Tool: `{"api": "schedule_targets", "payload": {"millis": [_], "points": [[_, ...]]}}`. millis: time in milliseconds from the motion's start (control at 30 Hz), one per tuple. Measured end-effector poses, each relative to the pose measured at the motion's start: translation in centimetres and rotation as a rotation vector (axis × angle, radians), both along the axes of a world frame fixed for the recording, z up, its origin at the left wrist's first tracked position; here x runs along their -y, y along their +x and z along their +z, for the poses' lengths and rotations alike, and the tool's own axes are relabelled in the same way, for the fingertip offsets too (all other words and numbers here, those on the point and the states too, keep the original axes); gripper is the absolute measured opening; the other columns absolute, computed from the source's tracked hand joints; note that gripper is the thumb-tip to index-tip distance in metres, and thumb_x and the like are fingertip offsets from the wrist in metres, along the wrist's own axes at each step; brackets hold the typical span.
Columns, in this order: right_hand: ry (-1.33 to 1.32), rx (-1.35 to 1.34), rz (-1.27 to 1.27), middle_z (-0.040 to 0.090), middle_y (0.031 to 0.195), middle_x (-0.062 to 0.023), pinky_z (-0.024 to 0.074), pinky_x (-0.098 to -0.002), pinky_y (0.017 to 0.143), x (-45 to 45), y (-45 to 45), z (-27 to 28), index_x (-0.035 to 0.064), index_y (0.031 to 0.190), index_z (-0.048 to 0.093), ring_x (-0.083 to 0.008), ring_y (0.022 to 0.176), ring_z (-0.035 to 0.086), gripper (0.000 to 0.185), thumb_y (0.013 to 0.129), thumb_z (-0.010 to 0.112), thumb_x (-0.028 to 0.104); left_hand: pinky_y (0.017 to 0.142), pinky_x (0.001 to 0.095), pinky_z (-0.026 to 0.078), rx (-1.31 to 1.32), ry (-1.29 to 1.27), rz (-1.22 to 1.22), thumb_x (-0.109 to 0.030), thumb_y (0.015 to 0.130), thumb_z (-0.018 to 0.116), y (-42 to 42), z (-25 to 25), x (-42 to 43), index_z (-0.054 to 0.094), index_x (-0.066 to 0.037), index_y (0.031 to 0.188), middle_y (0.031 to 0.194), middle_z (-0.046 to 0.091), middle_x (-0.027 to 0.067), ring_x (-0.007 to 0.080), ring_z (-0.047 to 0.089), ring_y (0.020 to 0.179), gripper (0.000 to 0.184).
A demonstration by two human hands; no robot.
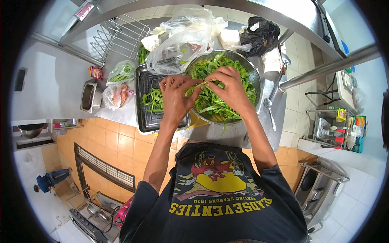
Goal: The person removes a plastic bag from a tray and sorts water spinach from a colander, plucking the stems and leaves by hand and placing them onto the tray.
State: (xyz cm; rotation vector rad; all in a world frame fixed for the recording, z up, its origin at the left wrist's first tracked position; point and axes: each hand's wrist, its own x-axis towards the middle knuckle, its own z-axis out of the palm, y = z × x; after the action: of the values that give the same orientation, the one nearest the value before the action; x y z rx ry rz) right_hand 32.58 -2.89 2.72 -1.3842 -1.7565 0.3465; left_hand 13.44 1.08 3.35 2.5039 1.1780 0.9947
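Between my two hands stretches a thin leafy green stem [201, 84], pinched at both ends. My left hand [177, 95] has its fingers closed on it above the right edge of a dark rectangular tray [164, 123]. My right hand [229, 87] grips the other end over a round metal colander [256, 81]. Leafy greens [214, 106] with long narrow leaves are heaped in the colander. A smaller bunch of greens [153, 100] lies in the left part of the tray.
Behind the colander sit clear plastic bags [198, 28] and a black plastic bag [259, 36]. A spoon [270, 113] lies to the right. At left are a bagged bunch of greens [121, 73], a metal container [91, 97] and a wire rack [119, 38]. Another person [52, 180] is far left.
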Motion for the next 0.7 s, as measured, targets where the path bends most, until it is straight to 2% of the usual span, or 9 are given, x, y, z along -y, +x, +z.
{"api": "schedule_targets", "payload": {"millis": [433,700], "points": [[0.06,0.077,0.001,0.057,0.088,-0.0049,0.0343,-0.0416,0.096,0.1,-0.6,0.2,0.009,0.09,0.068,-0.0266,0.094,0.05,0.012,0.079,0.071,0.013,0.089,0.0391,0.034,0.016,-0.077,-0.019,-0.02,0.075,0.077,-0.2,-0.2,0.0,0.073,-0.015,0.093,0.088,0.065,0.0001,0.0222,0.056,0.092,0.019],[0.035,-0.044,-0.005,0.058,0.088,-0.0059,0.0365,-0.0397,0.093,0.2,-1.5,-0.4,0.0074,0.087,0.066,-0.0258,0.092,0.052,0.01,0.079,0.07,0.01,0.085,0.0399,0.037,0.124,-0.157,-0.008,-0.016,0.074,0.077,-0.1,-1.0,0.2,0.071,-0.009,0.088,0.089,0.065,0.0048,0.0251,0.057,0.087,0.017]]}}
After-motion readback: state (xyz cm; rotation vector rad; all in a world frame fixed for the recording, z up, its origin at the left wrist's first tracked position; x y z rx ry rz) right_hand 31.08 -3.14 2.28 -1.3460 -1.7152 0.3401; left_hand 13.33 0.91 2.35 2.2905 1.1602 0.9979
